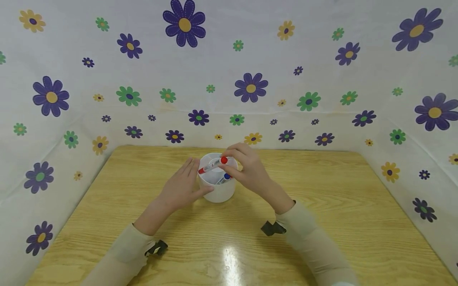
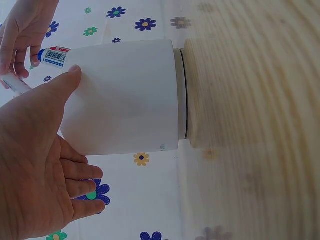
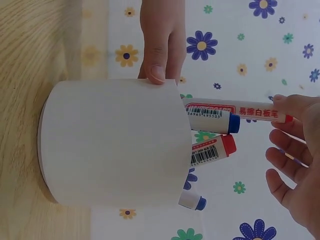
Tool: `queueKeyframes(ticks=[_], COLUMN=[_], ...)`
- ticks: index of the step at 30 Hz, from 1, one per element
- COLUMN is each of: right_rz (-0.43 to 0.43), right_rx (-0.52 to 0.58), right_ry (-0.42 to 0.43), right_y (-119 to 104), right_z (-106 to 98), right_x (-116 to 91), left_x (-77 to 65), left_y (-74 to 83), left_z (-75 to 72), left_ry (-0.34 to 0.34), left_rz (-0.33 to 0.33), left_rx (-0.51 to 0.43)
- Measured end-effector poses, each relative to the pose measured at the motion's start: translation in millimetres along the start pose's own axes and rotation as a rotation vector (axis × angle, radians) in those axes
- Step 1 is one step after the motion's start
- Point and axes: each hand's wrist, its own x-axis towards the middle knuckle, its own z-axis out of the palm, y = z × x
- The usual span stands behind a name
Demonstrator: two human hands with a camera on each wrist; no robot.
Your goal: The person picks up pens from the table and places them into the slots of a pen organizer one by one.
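Note:
A white round pen holder (image 1: pixel 220 194) stands upright on the table. My left hand (image 1: pixel 175 188) rests against its left side, thumb across the front and fingers straight. My right hand (image 1: pixel 250 169) pinches a red whiteboard marker (image 1: pixel 212 165) near its red end, between thumb and fingers. The marker slants over the holder's opening; in the right wrist view its other end is hidden behind the rim. A blue-capped marker (image 3: pixel 207 120), a red-capped marker (image 3: pixel 215 151) and another blue-ended marker (image 3: pixel 192 200) stick out of the holder.
The wooden table (image 1: pixel 322 222) extends around the holder on all sides. A white cloth with printed flowers (image 1: pixel 214 71) hangs along the back and both sides. Dark straps (image 1: pixel 273 228) dangle at the sleeve cuffs.

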Motion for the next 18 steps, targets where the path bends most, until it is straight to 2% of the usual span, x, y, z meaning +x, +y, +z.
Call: queueKeyframes(ticks=[8,18], right_rz=[0.03,0.069], right_rx=[0.001,0.009], right_ry=[-0.021,-0.004], right_y=[-1,9], right_z=[-4,-13], right_x=[-4,-20], left_x=[0.2,0.8], left_y=[1.7,2.3], left_z=[0.7,-0.9], left_ry=[-0.005,-0.008], left_rz=[0.001,-0.001], left_rx=[-0.005,0.005])
